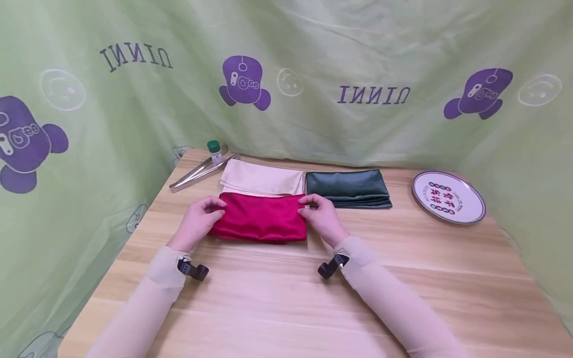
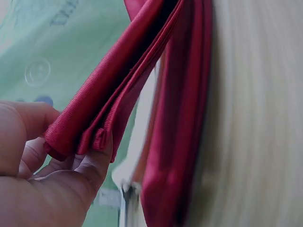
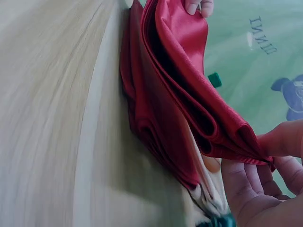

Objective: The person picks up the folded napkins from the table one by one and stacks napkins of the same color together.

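Note:
A folded satin cloth in deep red is held up at its two ends by the hands. My left hand pinches its left end between thumb and fingers; my right hand pinches the right end. Both wrist views show several folded layers in the raised part. Beneath it, more red folds lie on the table; whether they belong to the same cloth, I cannot tell. Directly behind is a folded cream cloth, its front edge partly covered by the red. A folded dark green cloth lies to the right.
Metal tongs lie at the back left, beside a small green-capped bottle. A white plate with a dark rim and red characters sits at the right. Green printed curtain hangs behind the wooden table.

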